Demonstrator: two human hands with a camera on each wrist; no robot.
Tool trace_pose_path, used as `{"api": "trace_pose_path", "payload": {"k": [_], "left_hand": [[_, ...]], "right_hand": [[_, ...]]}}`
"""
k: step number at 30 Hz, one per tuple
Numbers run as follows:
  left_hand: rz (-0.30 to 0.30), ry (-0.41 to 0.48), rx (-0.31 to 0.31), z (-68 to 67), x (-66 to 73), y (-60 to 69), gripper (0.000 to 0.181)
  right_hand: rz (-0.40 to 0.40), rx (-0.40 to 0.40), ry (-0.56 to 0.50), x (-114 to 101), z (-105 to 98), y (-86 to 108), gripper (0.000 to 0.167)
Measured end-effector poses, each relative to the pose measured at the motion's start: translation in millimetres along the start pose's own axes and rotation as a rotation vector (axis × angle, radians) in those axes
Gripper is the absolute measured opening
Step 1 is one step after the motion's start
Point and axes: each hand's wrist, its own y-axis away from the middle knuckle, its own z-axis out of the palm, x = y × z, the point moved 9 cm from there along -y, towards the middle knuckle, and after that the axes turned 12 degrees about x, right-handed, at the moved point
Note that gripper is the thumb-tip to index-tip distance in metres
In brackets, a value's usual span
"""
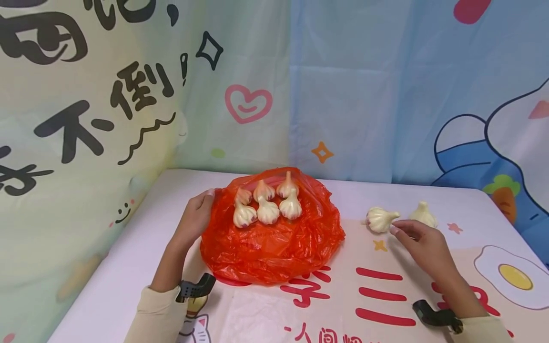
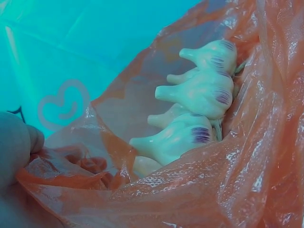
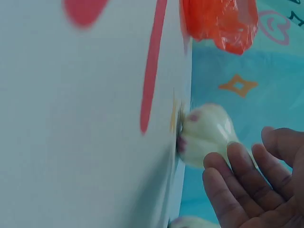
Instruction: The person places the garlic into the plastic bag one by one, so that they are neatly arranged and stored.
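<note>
A crumpled red plastic bag (image 1: 274,252) lies spread on the table. Several white garlic bulbs (image 1: 268,212) with purple streaks sit in it in two rows; the far row shows partly through the plastic. At the bag's left rim, my left hand (image 1: 199,212) pinches the plastic, as the left wrist view also shows. To the right of the bag, two more garlic bulbs stand on the table: a nearer one (image 1: 380,220) tipped with its stem to the right, and an upright one (image 1: 423,214). My right hand (image 1: 429,245) is beside the nearer bulb's stem, fingers loosely extended and thumb apart.
The tablecloth (image 1: 326,324) carries red lettering and a printed fried egg. A printed curtain (image 1: 343,95) hangs along the back edge, and another printed sheet (image 1: 86,214) stands along the left side. Each wrist wears a dark camera strap (image 1: 195,288).
</note>
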Motion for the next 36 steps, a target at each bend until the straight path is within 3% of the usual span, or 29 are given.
{"api": "trace_pose_path", "payload": {"k": [5, 8, 26, 36], "left_hand": [[0.011, 0.004, 0.003, 0.1, 1.0, 0.5, 0.057], [0.02, 0.015, -0.002, 1.0, 1.9, 0.4, 0.056], [-0.005, 0.018, -0.005, 1.6, -2.7, -0.2, 0.057], [0.016, 0.012, -0.004, 0.9, -0.9, -1.1, 0.057]], "right_hand": [[0.129, 0.018, 0.041, 20.4, -4.9, -4.8, 0.054], [0.166, 0.018, 0.045, 24.9, -6.2, -8.0, 0.06], [0.19, -0.111, -0.035, 18.3, 16.6, -25.7, 0.081], [0.227, -0.132, -0.086, 17.0, 26.4, -30.5, 0.081]]}}
